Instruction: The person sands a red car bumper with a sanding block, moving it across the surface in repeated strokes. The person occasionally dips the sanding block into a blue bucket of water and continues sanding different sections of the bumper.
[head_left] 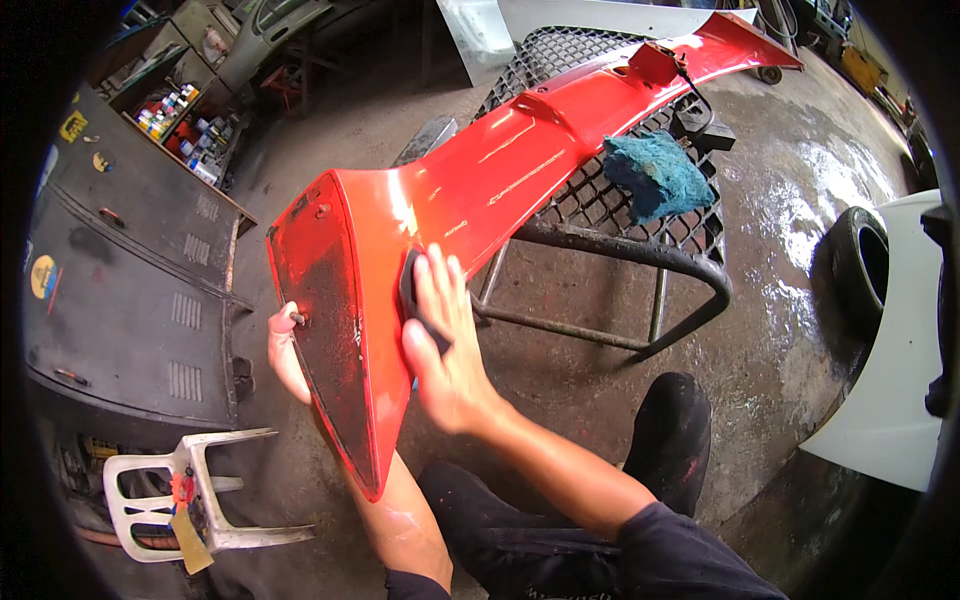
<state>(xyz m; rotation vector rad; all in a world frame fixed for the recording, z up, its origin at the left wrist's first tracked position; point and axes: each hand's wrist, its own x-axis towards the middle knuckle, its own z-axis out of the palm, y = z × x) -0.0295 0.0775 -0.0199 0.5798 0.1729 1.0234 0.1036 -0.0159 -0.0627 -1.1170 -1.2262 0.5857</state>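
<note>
A long glossy red car spoiler (500, 180) stretches from near me toward the far right, resting on a black metal mesh stand (620, 241). Its near end plate (325, 290) faces left and has a dark, scuffed surface. Behind that plate, my left hand (287, 355) grips the part at its left edge; most of the hand is hidden. On the right side of the same end, my right hand (447, 350) presses a black flat pad (408, 285) against the red paint, fingers extended along it and thumb lower down. The pad is partly covered by the hand.
A crumpled blue-green cloth (660, 178) lies on the stand's mesh. Dark metal cabinets (140, 290) and a white plastic chair (205, 490) stand left. Shelves hold several bottles (170, 112). A tire (858, 265) and white panel (885, 370) are right. The concrete floor (770, 220) looks wet.
</note>
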